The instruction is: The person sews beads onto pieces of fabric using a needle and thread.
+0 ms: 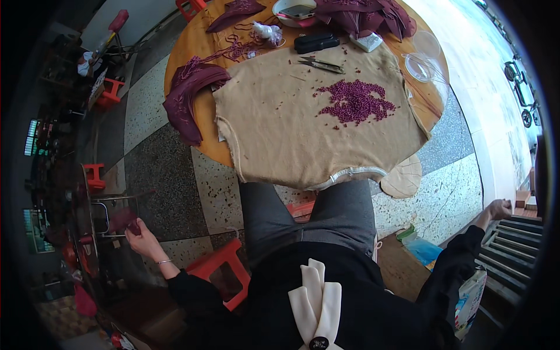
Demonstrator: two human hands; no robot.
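Note:
Off to the left, away from the table, my left hand (142, 240) has its fingers closed on a dark maroon cloth (123, 220), beside a metal-framed chair. My right hand (499, 210) is stretched out to the far right near a slatted bench, its fingers curled; what they hold, if anything, is too small to make out. Ahead of my lap, a tan cloth (268, 128) covers much of a round wooden table. A loose pile of purple beads (357, 102) lies on it, with thread snips (322, 64) just beyond. Neither hand touches these.
Maroon fabric pieces (188, 100) lie at the table's left edge and far side (364, 16). Nearby are a black case (316, 42), white thread (267, 32), a white bowl (293, 13) and a clear lid (420, 67). A red stool (224, 271) stands left of me; the slatted bench (510, 256) is right.

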